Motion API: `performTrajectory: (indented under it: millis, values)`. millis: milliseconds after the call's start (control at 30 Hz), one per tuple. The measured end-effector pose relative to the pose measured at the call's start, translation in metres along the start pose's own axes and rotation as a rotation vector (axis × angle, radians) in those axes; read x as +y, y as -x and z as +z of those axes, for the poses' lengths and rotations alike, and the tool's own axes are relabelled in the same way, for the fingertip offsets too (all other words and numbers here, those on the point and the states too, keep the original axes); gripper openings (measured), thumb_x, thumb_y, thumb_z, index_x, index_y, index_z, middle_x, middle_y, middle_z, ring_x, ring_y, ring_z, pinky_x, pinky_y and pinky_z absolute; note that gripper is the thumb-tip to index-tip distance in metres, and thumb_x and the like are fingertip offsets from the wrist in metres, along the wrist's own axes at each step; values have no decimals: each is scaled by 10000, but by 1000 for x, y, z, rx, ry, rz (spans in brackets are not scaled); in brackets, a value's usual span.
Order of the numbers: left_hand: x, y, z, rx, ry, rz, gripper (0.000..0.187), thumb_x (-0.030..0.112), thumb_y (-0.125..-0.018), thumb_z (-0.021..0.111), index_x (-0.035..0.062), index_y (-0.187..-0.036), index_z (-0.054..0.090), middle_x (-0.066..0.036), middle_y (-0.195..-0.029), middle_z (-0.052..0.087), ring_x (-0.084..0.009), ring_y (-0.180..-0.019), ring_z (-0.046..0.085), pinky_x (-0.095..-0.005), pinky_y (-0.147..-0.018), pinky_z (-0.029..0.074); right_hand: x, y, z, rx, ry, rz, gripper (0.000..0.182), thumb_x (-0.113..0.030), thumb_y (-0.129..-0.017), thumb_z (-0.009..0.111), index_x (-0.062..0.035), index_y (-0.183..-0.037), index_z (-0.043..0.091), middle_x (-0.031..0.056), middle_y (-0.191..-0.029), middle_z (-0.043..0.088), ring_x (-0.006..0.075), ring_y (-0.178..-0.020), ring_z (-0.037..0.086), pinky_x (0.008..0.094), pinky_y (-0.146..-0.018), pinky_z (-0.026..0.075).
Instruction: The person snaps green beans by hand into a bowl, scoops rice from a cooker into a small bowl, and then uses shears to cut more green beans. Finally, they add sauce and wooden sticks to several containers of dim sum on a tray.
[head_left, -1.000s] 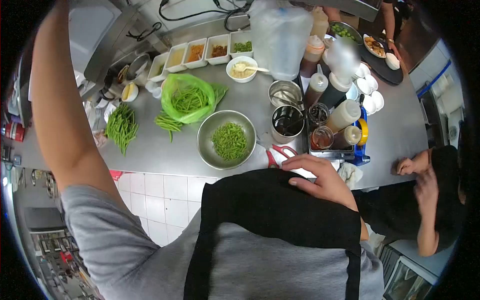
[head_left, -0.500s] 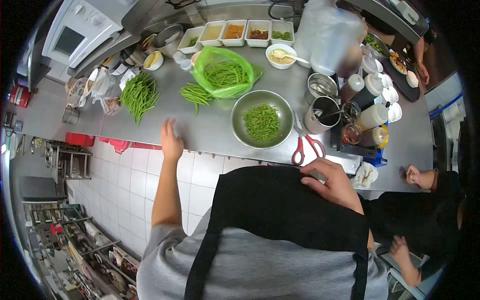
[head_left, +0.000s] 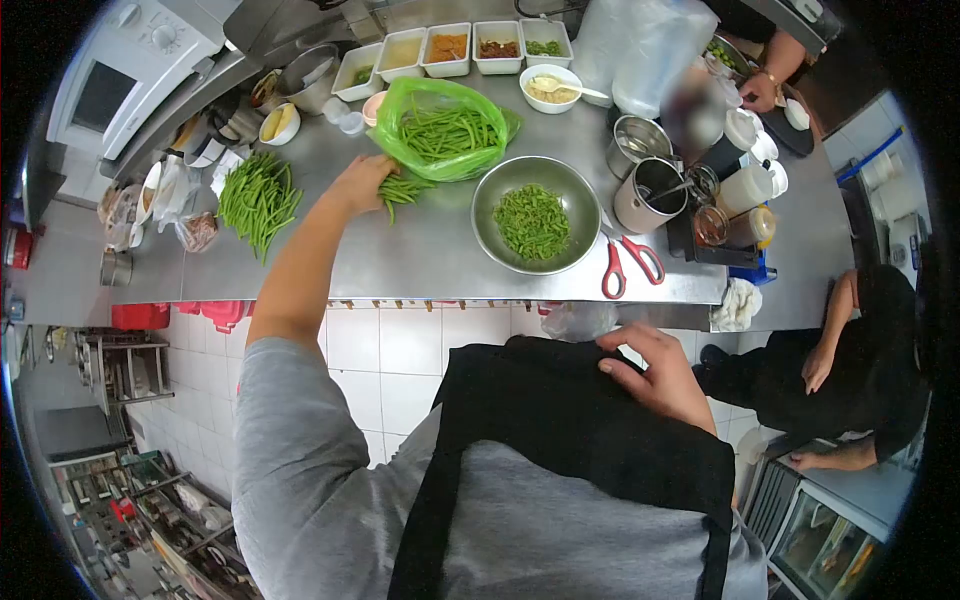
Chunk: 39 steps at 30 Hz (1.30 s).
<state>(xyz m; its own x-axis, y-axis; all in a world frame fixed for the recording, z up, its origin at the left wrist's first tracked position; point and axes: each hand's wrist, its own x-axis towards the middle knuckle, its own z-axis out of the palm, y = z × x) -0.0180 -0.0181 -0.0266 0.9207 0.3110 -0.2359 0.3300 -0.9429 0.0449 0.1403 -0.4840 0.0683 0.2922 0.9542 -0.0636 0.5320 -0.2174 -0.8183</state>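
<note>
My left hand (head_left: 366, 185) reaches onto the steel counter, its fingers round the near end of a small bunch of green beans (head_left: 402, 189). Just behind lies a green plastic bag (head_left: 477, 163) full of long beans. A loose pile of beans (head_left: 258, 200) rests further left. Cut beans (head_left: 532, 222) fill the bottom of a steel bowl (head_left: 487, 240), and red-handled scissors (head_left: 628, 265) lie to its right. My right hand (head_left: 655, 372) is by the black apron, thumb and fingers curled and apart, holding nothing visible.
White tubs of ingredients (head_left: 447, 67) line the back. A white bowl with a spoon (head_left: 549, 103), steel pots (head_left: 628, 205) and bottles (head_left: 745, 190) stand toward the right. A co-worker in black (head_left: 850, 370) is at the right; another person's hand (head_left: 762, 92) is at the upper right.
My left hand has moved forward from the counter's edge to the small bunch of beans. My right hand stays by the apron. The view has shifted, and the co-worker's arms have moved.
</note>
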Motion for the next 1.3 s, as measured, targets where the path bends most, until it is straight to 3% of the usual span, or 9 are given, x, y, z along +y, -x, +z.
performTrajectory:
  millis: [233,467,767,867,900,933,1067,1167,1300]
  values:
    - [-16,18,38,125,100,-112,462,60,-625,650,55,-1069,523,-131,-1076,511,-328,-1018,499,-419,-864,433,-4,-2,12,-4,20,-75,228,-165,-763,653,-45,-947,591,125,-873,590,297,-830,583,356,-732,465]
    - [46,63,55,494,97,-342,363,27,-656,587,51,-1014,534,-139,-984,569,-336,-942,539,-415,-793,470,-10,-8,19,-37,1,-153,202,-171,-781,636,-44,-929,584,125,-871,579,298,-823,574,366,-731,463]
    - [80,67,63,507,96,-626,278,67,-655,611,3,-921,569,-195,-921,588,-342,-876,577,-398,-770,483,-3,-14,24,-81,57,-293,223,-181,-773,638,-38,-935,581,124,-835,577,293,-789,576,369,-695,463]
    - [83,77,50,722,677,-738,174,79,-704,618,0,-842,548,-166,-823,586,-313,-753,599,-400,-666,501,2,-29,12,-133,111,-346,227,-170,-761,645,-44,-939,584,126,-828,579,292,-791,578,360,-690,466]
    - [84,74,46,720,1294,-664,142,96,-753,610,23,-852,540,-126,-809,580,-267,-750,593,-370,-663,502,1,-37,5,-131,115,-352,239,-177,-767,649,-54,-961,589,116,-861,591,256,-820,591,344,-705,469]
    - [88,69,43,697,1905,-528,114,113,-801,602,47,-861,531,-87,-796,574,-220,-747,588,-340,-660,502,-2,-46,1,-150,1,-293,246,-185,-794,629,-58,-1002,590,93,-951,590,233,-895,571,339,-748,456]
    - [172,48,-26,590,2436,71,152,133,-845,593,79,-956,505,-46,-842,553,-173,-789,555,-303,-720,482,7,-108,25,-80,-1140,-75,329,-287,-901,487,-69,-1144,534,64,-1137,551,188,-1044,512,334,-852,415]
    - [224,20,-61,756,2443,129,287,60,-803,628,79,-1039,465,-54,-844,555,-180,-758,563,-308,-677,499,3,-154,47,117,-1426,121,394,-333,-945,366,-45,-1156,532,73,-1141,551,189,-1050,515,351,-873,406]
    - [271,-2,-81,1032,1960,98,432,-40,-753,631,69,-1105,404,-54,-853,543,-149,-777,551,-287,-708,479,-3,-164,46,36,-1822,86,414,-334,-959,294,-68,-1183,518,102,-1164,530,215,-1075,498,365,-923,388]
